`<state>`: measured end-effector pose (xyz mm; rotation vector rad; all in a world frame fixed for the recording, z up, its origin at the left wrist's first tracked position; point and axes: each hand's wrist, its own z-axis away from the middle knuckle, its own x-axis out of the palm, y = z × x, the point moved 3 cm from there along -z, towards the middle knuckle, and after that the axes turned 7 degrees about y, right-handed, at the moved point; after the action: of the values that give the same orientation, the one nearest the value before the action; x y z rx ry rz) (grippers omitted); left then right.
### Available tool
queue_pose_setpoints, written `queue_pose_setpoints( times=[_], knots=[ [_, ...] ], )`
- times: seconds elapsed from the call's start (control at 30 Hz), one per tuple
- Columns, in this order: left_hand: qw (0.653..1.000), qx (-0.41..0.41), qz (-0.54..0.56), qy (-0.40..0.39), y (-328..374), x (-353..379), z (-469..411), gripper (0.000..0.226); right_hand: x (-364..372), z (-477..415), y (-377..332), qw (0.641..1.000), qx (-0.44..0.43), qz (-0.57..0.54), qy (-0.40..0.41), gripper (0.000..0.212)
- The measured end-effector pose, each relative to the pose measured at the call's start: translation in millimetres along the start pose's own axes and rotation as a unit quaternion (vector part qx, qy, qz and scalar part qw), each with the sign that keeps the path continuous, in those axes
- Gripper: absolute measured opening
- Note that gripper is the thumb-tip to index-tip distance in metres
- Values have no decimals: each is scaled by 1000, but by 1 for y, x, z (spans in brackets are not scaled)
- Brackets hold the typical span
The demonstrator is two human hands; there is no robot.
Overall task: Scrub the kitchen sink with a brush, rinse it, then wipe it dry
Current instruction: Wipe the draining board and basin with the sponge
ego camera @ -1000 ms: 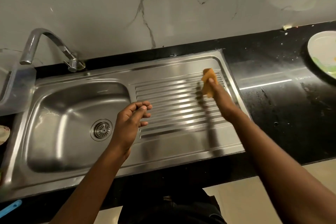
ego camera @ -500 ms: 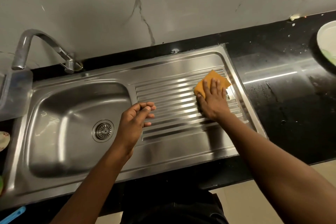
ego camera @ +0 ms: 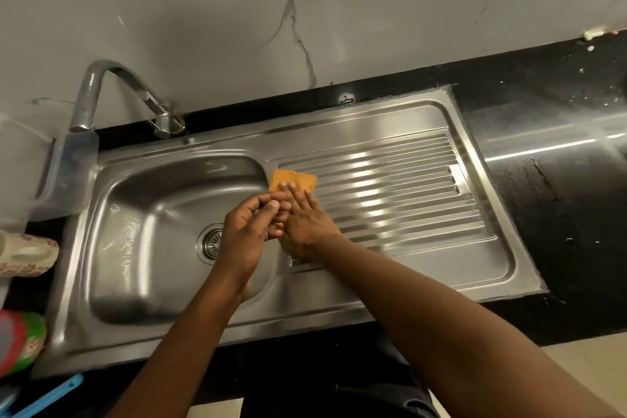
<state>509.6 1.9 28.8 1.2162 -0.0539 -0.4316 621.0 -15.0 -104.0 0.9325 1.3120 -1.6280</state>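
Steel sink (ego camera: 407, 122), black counter (ego camera: 559, 214) | right hand (ego camera: 305, 224) flat on orange cloth (ego camera: 291, 178) | left hand (ego camera: 242, 231) loosely curled, empty

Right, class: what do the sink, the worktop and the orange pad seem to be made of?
Sink: brushed stainless steel, judging by silvery streaked reflections. Worktop: polished black stone, perhaps granite, glossy and speckled. Orange pad: soft cloth or sponge; unclear which.

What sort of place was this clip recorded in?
Most likely a home kitchen: a stainless steel sink with a ribbed drainboard is set into a black countertop, with a curved faucet against a marble-look wall.
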Motion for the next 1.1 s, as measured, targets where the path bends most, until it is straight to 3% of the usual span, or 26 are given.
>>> queue_pose_setpoints(
  times=[0.1,0.2,0.23,0.33,0.47,0.53,0.6,0.8,0.9,1.0,1.1],
  knots=[
    [1000,6,7,17,1,-6,0,23,-7,-5,-12,999,-44,-9,-24,68],
    [999,13,15,29,5,-8,2,23,-25,-9,-16,987,-27,-146,-65,53],
    [999,17,15,30,6,-7,3,23,-32,-9,-12,964,12,-252,-80,50],
    [999,36,14,30,12,-5,6,24,-59,3,5,834,135,-532,-51,56],
    [998,45,19,30,16,1,10,24,-100,26,60,699,204,-684,40,34],
    [999,42,16,24,15,6,11,24,-126,42,96,656,218,-717,92,31],
    [999,40,13,17,13,11,12,24,-149,56,131,669,246,-683,160,42],
    [999,32,-3,-5,9,25,12,23,-159,75,235,851,258,-359,283,56],
    [999,29,-11,-14,8,29,10,23,-143,69,260,901,271,-237,244,63],
    [999,28,-20,-22,9,31,7,23,-117,55,262,945,269,-119,143,67],
    [999,29,-30,-25,9,30,4,24,-94,40,246,946,297,-65,116,70]
  ],
)
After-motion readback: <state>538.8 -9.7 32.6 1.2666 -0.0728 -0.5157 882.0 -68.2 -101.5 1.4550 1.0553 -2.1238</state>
